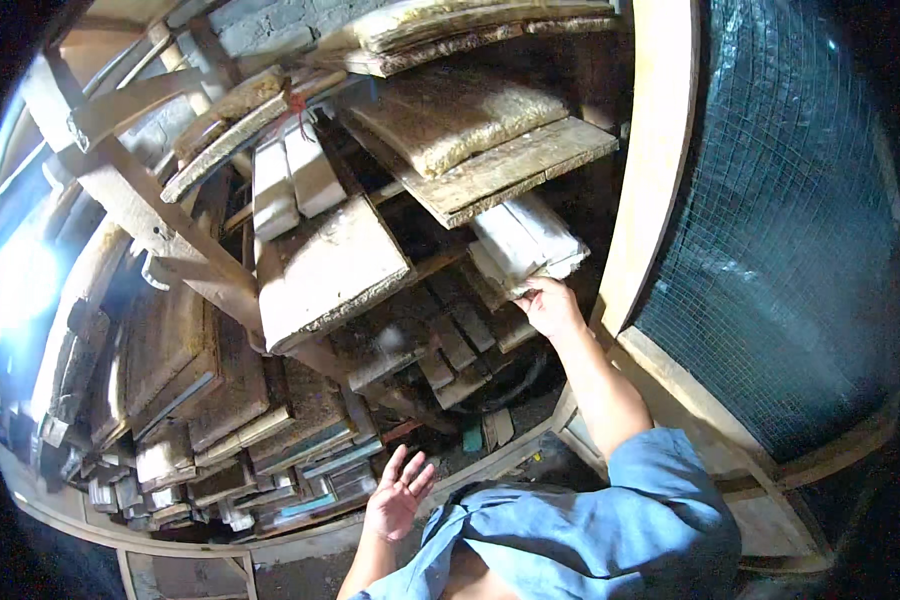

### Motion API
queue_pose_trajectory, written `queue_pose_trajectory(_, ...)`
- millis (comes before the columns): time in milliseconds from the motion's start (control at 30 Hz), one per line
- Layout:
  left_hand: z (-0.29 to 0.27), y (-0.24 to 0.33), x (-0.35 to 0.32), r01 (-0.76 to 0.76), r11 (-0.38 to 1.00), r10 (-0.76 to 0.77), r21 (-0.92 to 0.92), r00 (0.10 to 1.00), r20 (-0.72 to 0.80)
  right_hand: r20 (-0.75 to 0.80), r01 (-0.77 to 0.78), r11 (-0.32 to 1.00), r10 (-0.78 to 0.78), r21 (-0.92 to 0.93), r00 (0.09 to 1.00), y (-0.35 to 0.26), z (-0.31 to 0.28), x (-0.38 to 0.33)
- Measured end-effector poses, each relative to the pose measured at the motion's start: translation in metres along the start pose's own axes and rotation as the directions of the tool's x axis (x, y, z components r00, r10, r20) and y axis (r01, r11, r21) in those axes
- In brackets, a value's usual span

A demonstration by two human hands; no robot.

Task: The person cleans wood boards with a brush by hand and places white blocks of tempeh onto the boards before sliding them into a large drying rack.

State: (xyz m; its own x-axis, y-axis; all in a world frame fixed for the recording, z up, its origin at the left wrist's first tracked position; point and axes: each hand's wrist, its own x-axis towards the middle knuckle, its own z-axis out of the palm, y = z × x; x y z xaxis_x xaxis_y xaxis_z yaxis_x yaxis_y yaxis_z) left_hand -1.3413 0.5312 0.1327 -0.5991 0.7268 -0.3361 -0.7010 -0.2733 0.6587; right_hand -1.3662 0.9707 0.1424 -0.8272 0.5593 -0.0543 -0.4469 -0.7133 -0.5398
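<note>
My right hand (550, 306) reaches forward with its arm stretched out. Its fingers are closed on the near edge of a rough board (492, 275), on which whitish long blocks (530, 238) lie. Just above hangs a wider shelf board (530, 165) carrying a thick, rough-edged slab (500, 120). My left hand (400, 492) is raised near my body, palm up and fingers spread, with nothing in it.
Wooden racks stacked with boards fill the left, including a pale board (320, 270) and piled planks (220, 400). A thick wooden beam (155, 215) slants across them. A wooden post (660, 130) and dark wire mesh (780, 240) stand at the right. Bright light glares at far left.
</note>
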Motion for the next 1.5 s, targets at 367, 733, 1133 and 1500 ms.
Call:
queue_pose_trajectory(367,-0.025,0.010,-0.014,-0.042,0.997,0.047,-0.070,0.997,0.064,0.039,-0.019,0.994,0.015,0.105,0.999,0.017,-0.001,-0.001)
queue_pose_trajectory(733,-0.042,0.005,-0.032,-0.017,0.999,0.019,-0.045,0.999,0.043,0.071,0.055,0.992,-0.064,0.115,0.995,0.022,0.016,-0.121)
queue_pose_trajectory(1133,-0.033,0.022,-0.006,0.204,0.977,-0.212,0.062,0.911,0.354,-0.104,0.152,0.987,-0.146,0.056,0.984,0.048,0.035,-0.311)
queue_pose_trajectory(1500,0.021,-0.003,0.003,0.425,0.903,-0.377,0.057,0.724,0.577,-0.268,0.213,0.965,-0.167,0.151,0.949,0.091,0.055,-0.490)
